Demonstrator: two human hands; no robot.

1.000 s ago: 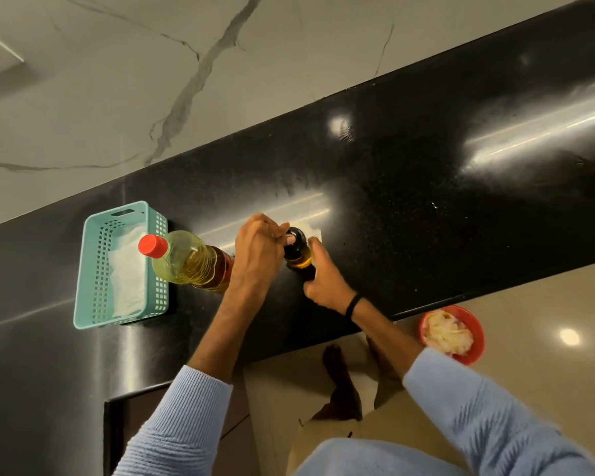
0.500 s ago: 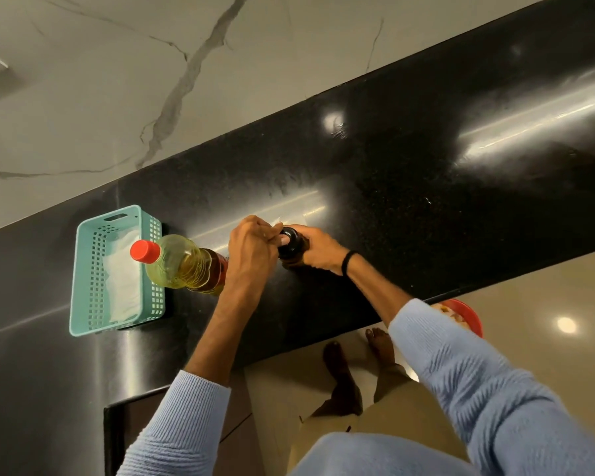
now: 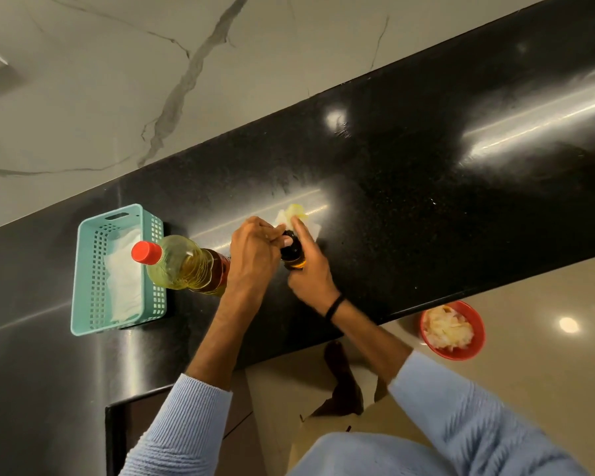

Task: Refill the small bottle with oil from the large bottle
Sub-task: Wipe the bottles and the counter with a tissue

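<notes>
The small dark bottle (image 3: 293, 256) with amber oil stands on the black counter (image 3: 426, 207), its black cap on top. My left hand (image 3: 255, 255) pinches the cap from the left. My right hand (image 3: 310, 269) wraps the bottle's body from the right and front, with the forefinger stretched out past it. The large bottle (image 3: 186, 264) of yellow oil, with its red cap (image 3: 146, 252) on, stands just left of my left hand. Most of the small bottle is hidden by my fingers.
A teal plastic basket (image 3: 90, 269) holding white cloth sits left of the large bottle. An oily white tissue (image 3: 294, 214) lies on the counter behind the small bottle. A red bowl (image 3: 461, 352) of pale food scraps stands on the floor below the counter's edge.
My right hand has come back off the cap to the front of the small bottle and holds its body. My left hand stays at the cap. The tissue behind shows again.
</notes>
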